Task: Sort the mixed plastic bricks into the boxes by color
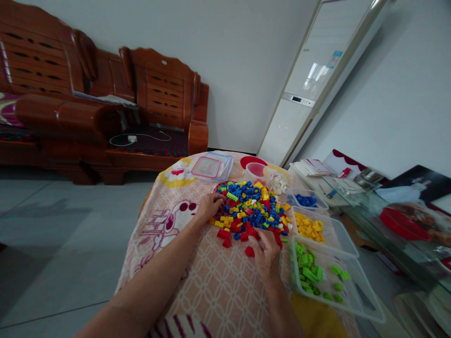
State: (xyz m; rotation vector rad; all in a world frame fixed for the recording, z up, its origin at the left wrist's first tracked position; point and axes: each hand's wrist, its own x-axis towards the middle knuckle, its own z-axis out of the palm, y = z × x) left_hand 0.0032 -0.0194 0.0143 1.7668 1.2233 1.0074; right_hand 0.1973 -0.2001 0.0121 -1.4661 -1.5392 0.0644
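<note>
A loose pile of toy building bricks (255, 206), mostly blue, yellow and red with some lime green, lies mid-worktop on a pink patterned cloth (225, 281). The left hand (211, 205) rests at the pile's left edge, fingers bent down among the pieces; whether it grips one I cannot tell. The right hand (268, 249) is at the near side, thumb and index finger against a red brick (250, 230); how firmly it is held cannot be made out. Another red brick (249, 251) lies just beside its thumb.

Along the right stand three clear plastic containers: the farthest (322, 202) holds blue bricks, the middle one (338, 234) yellow, the nearest (355, 284) green. Behind the pile are flat clear lids (207, 167) and a round tub (256, 170). A carved wooden sofa (164, 94) stands beyond.
</note>
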